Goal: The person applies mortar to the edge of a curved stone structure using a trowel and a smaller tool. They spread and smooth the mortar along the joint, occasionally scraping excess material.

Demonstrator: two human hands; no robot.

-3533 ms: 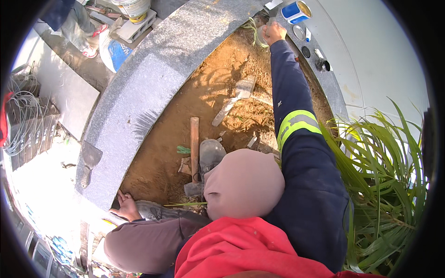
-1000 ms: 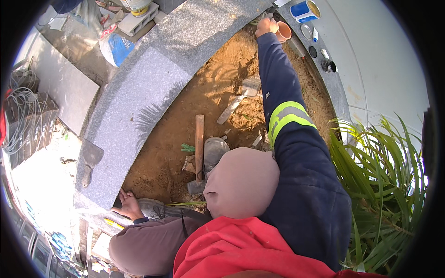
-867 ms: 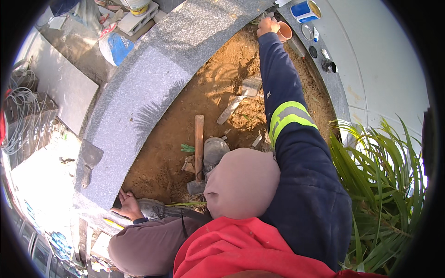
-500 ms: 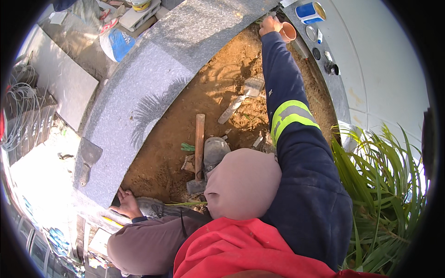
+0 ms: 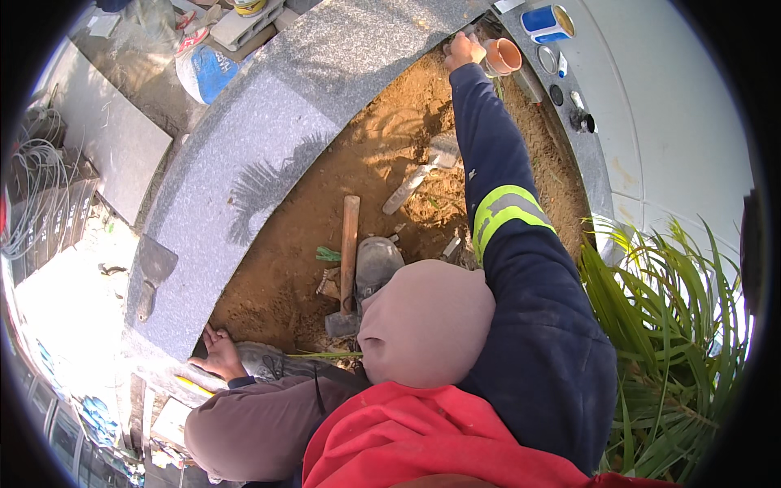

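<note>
My right arm reaches to the far corner of the dirt bed point(image 5: 285, 268). There my right hand point(image 5: 465, 51) is closed, with its fingers curled at the inner edge of the grey granite slab point(image 5: 211, 138); what they grip is hidden. Just right of that hand stands an orange-brown pipe end point(image 5: 504, 57), its round mouth facing up. At the near left, my left hand point(image 5: 221, 355) has its fingers spread and touches the slab's near corner, beside a shoe point(image 5: 264, 362).
A sledgehammer point(image 5: 349, 256) and a trowel point(image 5: 407, 189) lie on the soil. Another trowel point(image 5: 152, 272) rests on the slab. A blue-and-white can point(image 5: 543, 24) and small items line the right ledge. Long-leaved plants point(image 5: 651, 342) crowd the right side; a white-and-blue sack point(image 5: 207, 73) sits far left.
My right hand has shifted slightly left and toward me, away from the pipe, so more of the pipe shows. My left hand stays at the slab's corner.
</note>
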